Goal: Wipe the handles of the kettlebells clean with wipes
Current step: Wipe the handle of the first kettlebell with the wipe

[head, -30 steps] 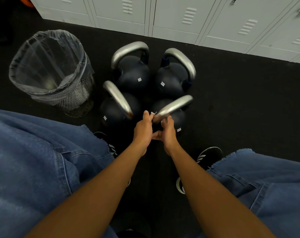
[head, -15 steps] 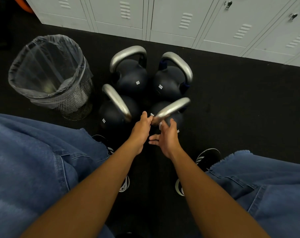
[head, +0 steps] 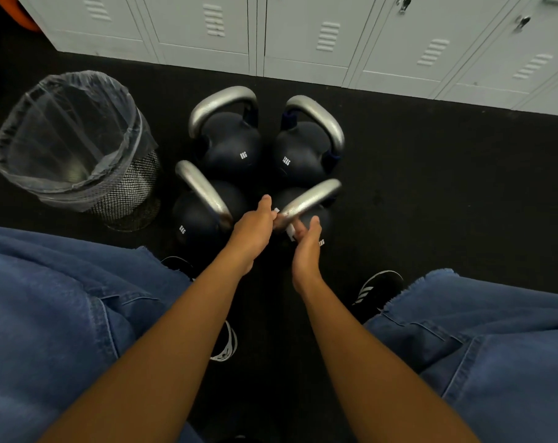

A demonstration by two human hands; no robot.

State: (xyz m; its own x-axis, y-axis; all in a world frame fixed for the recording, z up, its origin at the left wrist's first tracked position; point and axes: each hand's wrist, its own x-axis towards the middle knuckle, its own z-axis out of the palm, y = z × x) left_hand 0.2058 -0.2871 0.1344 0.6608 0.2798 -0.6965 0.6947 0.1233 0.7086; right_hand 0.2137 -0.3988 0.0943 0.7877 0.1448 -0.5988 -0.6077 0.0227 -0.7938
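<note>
Several dark kettlebells with silver handles stand close together on the black floor. The near right kettlebell [head: 319,219] has its handle [head: 309,199] slanting toward me. My left hand [head: 255,228] grips the near end of that handle through a white wipe [head: 290,233]; a corner of the wipe shows beside my thumb and a strip hangs below the handle. My right hand [head: 306,251] is just under the handle, palm turned left, thumb up, fingertips touching the hanging strip. The near left kettlebell [head: 194,222] sits beside my left hand.
A mesh waste bin [head: 79,148] lined with a clear bag stands left of the kettlebells. Grey lockers [head: 303,33] run along the back. My knees in blue denim [head: 63,314] flank my arms, and black shoes [head: 376,292] rest on the floor.
My right hand let go of the handle end, opened, then came back up under the handle to the wipe. My left hand kept its grip. The view shifted slightly.
</note>
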